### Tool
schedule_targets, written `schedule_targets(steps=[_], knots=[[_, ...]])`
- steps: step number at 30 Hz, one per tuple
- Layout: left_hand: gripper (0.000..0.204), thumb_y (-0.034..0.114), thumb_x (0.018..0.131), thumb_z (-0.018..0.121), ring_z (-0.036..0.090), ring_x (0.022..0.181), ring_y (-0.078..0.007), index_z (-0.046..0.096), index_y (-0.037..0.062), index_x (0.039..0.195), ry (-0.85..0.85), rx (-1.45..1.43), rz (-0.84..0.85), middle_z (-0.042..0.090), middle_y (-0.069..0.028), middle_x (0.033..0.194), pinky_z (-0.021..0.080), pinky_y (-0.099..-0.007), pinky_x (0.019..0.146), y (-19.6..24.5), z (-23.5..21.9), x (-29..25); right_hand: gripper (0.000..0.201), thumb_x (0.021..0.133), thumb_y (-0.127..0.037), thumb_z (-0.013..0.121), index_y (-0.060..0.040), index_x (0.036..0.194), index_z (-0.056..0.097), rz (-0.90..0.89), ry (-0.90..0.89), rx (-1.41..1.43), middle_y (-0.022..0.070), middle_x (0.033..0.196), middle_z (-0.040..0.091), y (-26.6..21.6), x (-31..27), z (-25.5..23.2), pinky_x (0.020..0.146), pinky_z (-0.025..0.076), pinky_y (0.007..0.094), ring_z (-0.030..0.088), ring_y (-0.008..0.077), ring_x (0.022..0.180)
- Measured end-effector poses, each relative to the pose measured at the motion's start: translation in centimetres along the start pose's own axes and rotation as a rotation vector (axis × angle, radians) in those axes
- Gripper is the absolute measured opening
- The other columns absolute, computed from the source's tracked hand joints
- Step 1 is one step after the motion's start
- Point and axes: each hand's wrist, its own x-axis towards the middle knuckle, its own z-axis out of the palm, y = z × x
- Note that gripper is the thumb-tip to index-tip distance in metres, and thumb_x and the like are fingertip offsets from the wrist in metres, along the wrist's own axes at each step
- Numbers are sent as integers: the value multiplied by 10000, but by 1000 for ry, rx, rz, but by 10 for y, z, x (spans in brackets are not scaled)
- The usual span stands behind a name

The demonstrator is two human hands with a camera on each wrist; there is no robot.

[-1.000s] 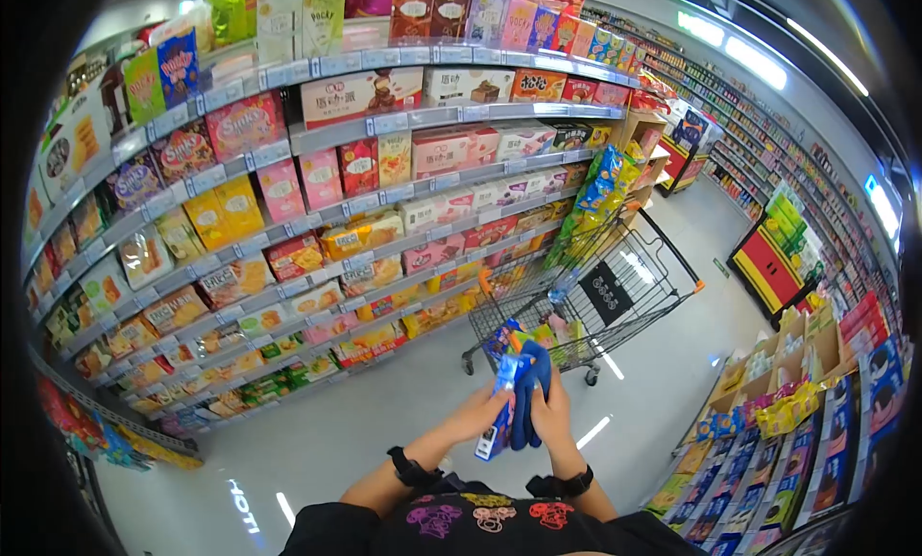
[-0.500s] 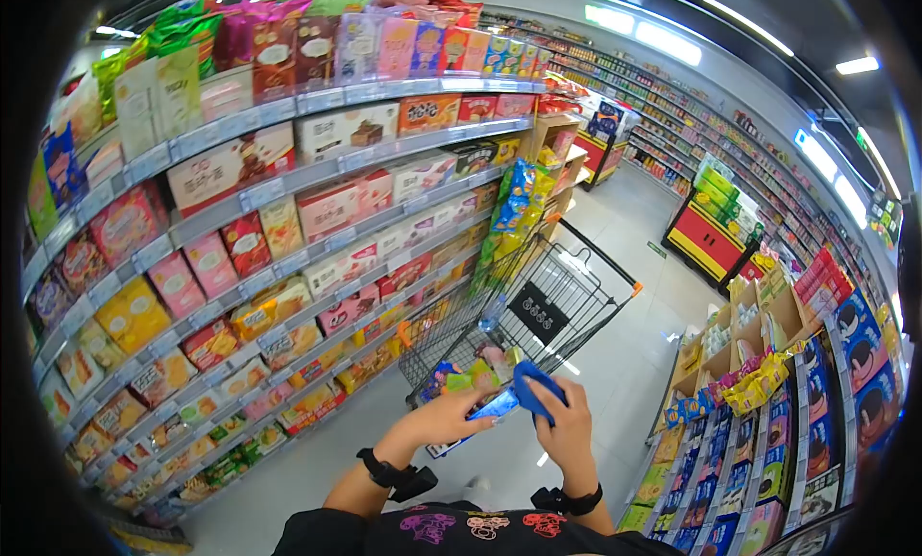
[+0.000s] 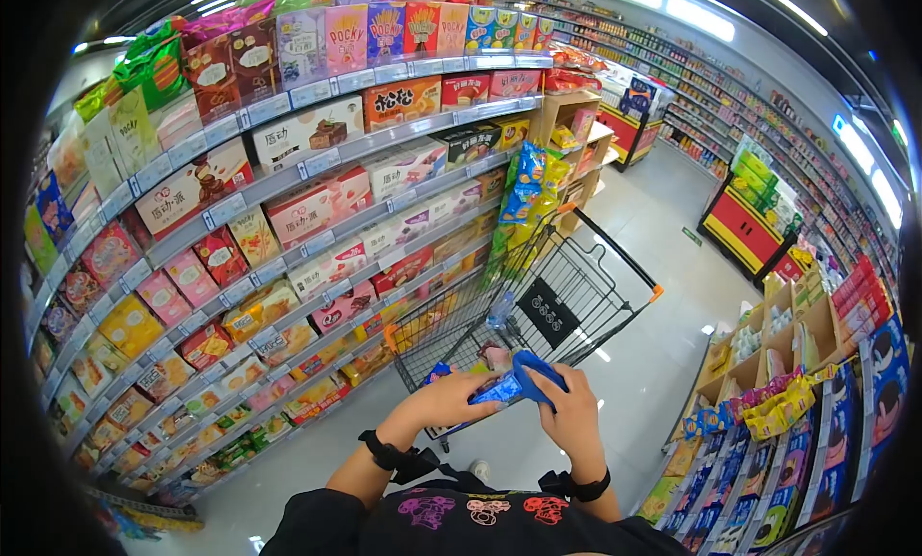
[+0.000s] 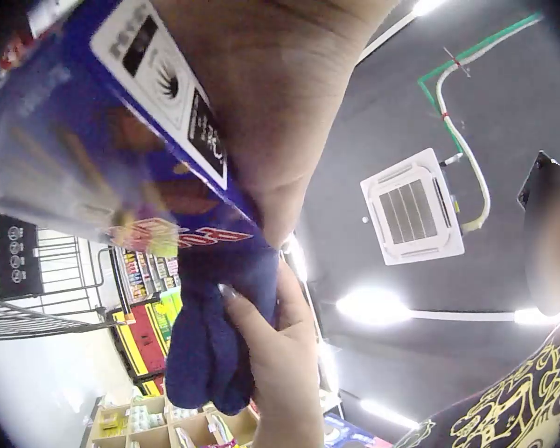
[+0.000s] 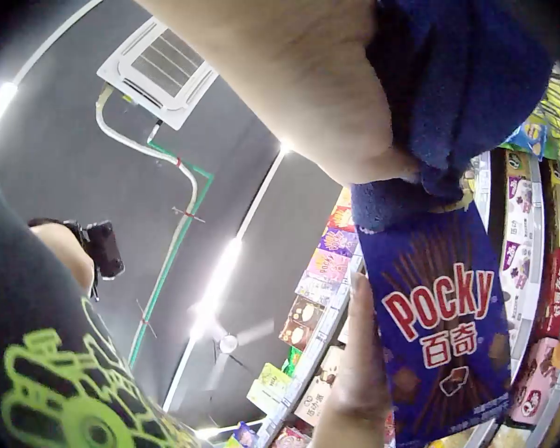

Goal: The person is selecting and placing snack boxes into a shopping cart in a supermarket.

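Note:
A blue Pocky box (image 5: 443, 327) is gripped by the left hand (image 3: 447, 400), its fingers over the near side; in the left wrist view the box (image 4: 103, 140) fills the upper left. The right hand (image 3: 569, 412) holds a dark blue cloth item (image 3: 540, 378), folded and soft. In the left wrist view the right thumb presses on this cloth (image 4: 210, 345), which hangs against the end of the box. The cloth (image 5: 448, 93) meets the top of the box in the right wrist view. Both hands are close together above the cart's near end.
A wire shopping cart (image 3: 586, 302) stands just ahead, with a bottle (image 3: 500, 311) and packages inside. Snack shelves (image 3: 317, 162) line the left side. Lower right are cardboard display boxes (image 3: 744, 369) and another shelf. A red and yellow counter (image 3: 747, 231) stands farther back along the aisle floor (image 3: 663, 196).
The head view has swung to the right since one second ago. The box and the cloth have tilted from upright to nearly level, and the cart appears nearer the hands.

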Motion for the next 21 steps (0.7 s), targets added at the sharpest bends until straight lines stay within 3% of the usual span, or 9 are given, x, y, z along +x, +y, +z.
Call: schedule_targets(steps=[5, 9, 12, 13, 16, 17, 18, 20, 21], knots=[[642, 375, 853, 568, 566, 992, -291, 354, 10, 1335, 128, -119, 65, 552, -194, 1137, 423, -367, 897, 24, -2, 31, 563, 650, -17, 621, -189, 1184, 583, 88, 114, 10, 142, 1051, 545, 54, 11, 12, 780, 481, 404, 543, 327, 921], [653, 300, 880, 571, 439, 1173, -195, 266, 20, 1384, 282, -766, -34, 442, -104, 1301, 340, -349, 1007, 8, 20, 53, 505, 700, -75, 633, -95, 1198, 556, 108, 136, 232, 178, 1054, 549, 81, 23, 7, 842, 458, 391, 557, 366, 944], [638, 290, 900, 561, 417, 1192, -191, 253, 32, 1396, 321, -1135, -37, 432, -102, 1312, 330, -354, 1014, -1, 40, 69, 543, 695, -71, 631, -91, 1228, 528, 58, 101, 346, 184, 1059, 546, 88, 27, 9, 841, 458, 394, 549, 372, 963], [573, 274, 929, 523, 431, 1173, -186, 273, 37, 1387, 396, -1087, 1, 444, -89, 1308, 344, -340, 1003, -9, 53, 76, 578, 694, -63, 626, -87, 1257, 498, -1, 44, 377, 191, 1086, 534, 92, 28, 14, 853, 455, 397, 535, 377, 1001], [485, 247, 959, 463, 442, 1170, -181, 311, 38, 1369, 607, -958, -181, 456, -90, 1306, 351, -331, 1000, 9, 56, 90, 603, 693, -60, 624, -92, 1278, 478, -40, 16, 267, 205, 1125, 515, 87, 21, 27, 868, 452, 405, 519, 381, 1039], [423, 269, 982, 397, 484, 1132, -182, 367, 24, 1326, 651, -949, -171, 497, -100, 1267, 376, -331, 981, 3, 52, 98, 611, 698, -70, 629, -101, 1287, 471, -60, -35, 210, 216, 1145, 504, 87, 18, 29, 864, 453, 415, 519, 385, 1039], [440, 331, 986, 367, 520, 1087, -175, 404, 9, 1283, 647, -1103, -203, 537, -111, 1214, 410, -332, 951, 2, 44, 104, 615, 700, -75, 630, -104, 1291, 467, -105, -52, 215, 217, 1143, 504, 88, 17, 29, 860, 455, 416, 521, 385, 1031], [561, 465, 969, 310, 611, 924, -190, 426, 10, 1277, 731, -1114, -250, 571, -104, 1167, 516, -318, 813, 10, 32, 116, 622, 703, -83, 633, -110, 1300, 459, -208, -88, 225, 220, 1138, 505, 92, 16, 29, 852, 459, 418, 526, 385, 1016], [543, 451, 968, 334, 603, 952, -187, 429, 10, 1269, 732, -1099, -252, 571, -103, 1166, 514, -314, 827, 9, 31, 120, 626, 707, -93, 637, -116, 1305, 456, -187, -110, 241, 219, 1136, 505, 95, 17, 26, 854, 462, 420, 530, 383, 1002]])
